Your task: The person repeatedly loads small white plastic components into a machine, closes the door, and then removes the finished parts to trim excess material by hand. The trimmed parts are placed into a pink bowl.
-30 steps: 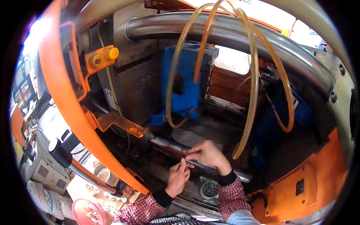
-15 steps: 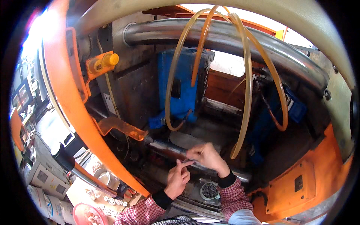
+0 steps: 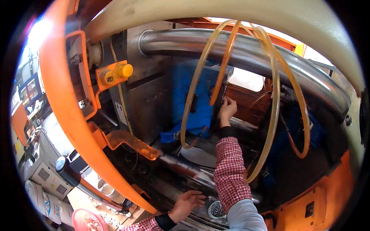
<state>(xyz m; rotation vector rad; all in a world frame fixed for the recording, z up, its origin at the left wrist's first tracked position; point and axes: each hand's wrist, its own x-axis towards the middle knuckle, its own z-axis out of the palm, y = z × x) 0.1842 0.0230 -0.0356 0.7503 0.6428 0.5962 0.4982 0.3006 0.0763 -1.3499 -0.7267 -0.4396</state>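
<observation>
My right hand (image 3: 228,110) reaches far into the machine, up against the right-hand face of the blue mould block (image 3: 200,86). Its fingertips are pinched together at that face; anything between them is too small to make out. My left hand (image 3: 187,205) is low, near the front, with fingers stretched out and apart and nothing seen in them. Just right of it stands a small white cup (image 3: 210,214) holding many small dark metal pieces (image 3: 217,209).
Amber hoses (image 3: 275,104) loop down around my right arm. A thick steel bar (image 3: 231,40) crosses above and a lower bar (image 3: 192,170) runs beneath. An orange door frame (image 3: 73,119) with a yellow button (image 3: 124,70) is at left. A pink basin (image 3: 79,220) stands lower left.
My hands, close together above the lower bar before, have parted. The right one has reached up and away to the blue mould block; the left has dropped towards the cup and opened.
</observation>
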